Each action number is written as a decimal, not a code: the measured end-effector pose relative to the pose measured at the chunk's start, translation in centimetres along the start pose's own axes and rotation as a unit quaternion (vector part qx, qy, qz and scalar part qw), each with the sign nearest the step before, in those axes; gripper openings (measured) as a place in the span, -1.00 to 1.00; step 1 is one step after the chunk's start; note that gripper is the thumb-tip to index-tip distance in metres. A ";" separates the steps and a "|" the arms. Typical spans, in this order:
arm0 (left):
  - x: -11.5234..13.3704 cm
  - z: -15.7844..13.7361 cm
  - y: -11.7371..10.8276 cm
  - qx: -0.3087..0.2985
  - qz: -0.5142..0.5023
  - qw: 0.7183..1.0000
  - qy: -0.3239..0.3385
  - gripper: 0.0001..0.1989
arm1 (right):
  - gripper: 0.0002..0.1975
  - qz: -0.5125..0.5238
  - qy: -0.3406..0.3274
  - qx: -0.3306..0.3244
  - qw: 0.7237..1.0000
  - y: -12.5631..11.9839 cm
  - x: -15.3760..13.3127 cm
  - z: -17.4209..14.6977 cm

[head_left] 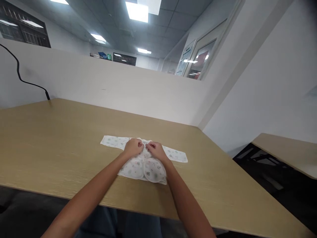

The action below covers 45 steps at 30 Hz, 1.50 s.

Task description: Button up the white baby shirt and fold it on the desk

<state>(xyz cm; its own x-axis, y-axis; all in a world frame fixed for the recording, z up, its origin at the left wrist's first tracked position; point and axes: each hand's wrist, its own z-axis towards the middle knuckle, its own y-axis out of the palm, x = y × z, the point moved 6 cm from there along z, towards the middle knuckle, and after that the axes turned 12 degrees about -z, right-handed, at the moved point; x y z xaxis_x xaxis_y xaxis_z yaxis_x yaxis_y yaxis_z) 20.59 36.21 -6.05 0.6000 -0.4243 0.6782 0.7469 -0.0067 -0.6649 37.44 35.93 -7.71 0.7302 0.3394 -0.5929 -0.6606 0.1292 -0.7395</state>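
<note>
Tightly curled, left hand and right hand pinch the white, printed shirt near its neckline, its 2 sleeves spread outward.

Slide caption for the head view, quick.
Left hand and right hand close together at the neckline of a white printed garment spread on a tabletop.

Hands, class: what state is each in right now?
Left hand: closed, pinching the white printed garment near its neckline.
Right hand: closed, seemingly pinching it there too.
</note>
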 end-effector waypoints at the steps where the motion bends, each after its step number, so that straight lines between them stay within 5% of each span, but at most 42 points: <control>1: -0.2 -0.2 0.3 0.004 -0.001 1.000 -0.001 -0.79 | -0.67 -0.018 -0.012 0.009 1.000 0.2 -0.1 -0.2; 6: -1.5 -1.2 1.3 -0.024 -0.057 0.998 0.016 -0.82 | -0.77 -0.055 -0.071 -0.008 0.996 1.0 0.4 -1.9; 28: -1.7 -0.9 2.3 -0.092 -0.119 0.985 0.085 -0.81 | -0.92 -0.030 -0.120 -0.008 0.992 1.2 0.1 -2.1; 45: -2.4 -0.8 2.2 -0.067 -0.059 0.996 0.018 -0.94 | -0.93 -0.028 -0.086 -0.016 0.996 1.7 0.7 -1.9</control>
<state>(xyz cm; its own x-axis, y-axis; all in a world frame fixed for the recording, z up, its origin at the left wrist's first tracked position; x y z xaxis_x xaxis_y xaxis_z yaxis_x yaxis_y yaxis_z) 20.57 36.49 -9.34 0.4974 -0.4451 0.7447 0.7660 -0.1777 -0.6178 37.12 34.60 -10.02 0.7233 0.4869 -0.4897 -0.6123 0.1242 -0.7808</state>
